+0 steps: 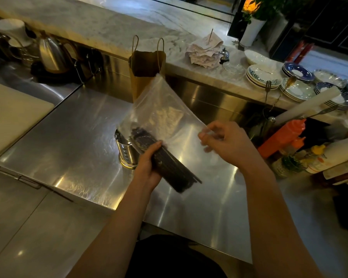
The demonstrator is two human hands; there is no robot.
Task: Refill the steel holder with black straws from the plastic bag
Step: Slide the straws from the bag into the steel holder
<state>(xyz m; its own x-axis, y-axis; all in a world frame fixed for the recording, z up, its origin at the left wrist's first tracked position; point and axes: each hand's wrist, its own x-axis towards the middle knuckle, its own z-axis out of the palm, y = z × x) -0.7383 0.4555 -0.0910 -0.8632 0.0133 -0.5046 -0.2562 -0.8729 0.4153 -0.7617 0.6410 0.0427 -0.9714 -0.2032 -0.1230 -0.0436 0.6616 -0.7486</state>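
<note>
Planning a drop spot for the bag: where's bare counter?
Free: the steel counter between the white cutting board and the perforated steel holder; also the near edge. Crowded: right side, by the orange squeeze bottle and stacked patterned plates.

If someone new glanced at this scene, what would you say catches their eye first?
Centre frame, the left hand grips a bundle of black straws whose far ends sit in a clear plastic bag, while the right hand pinches the bag's edge. Just behind stands the steel holder on the steel counter, with a brown paper bag beyond.
</note>
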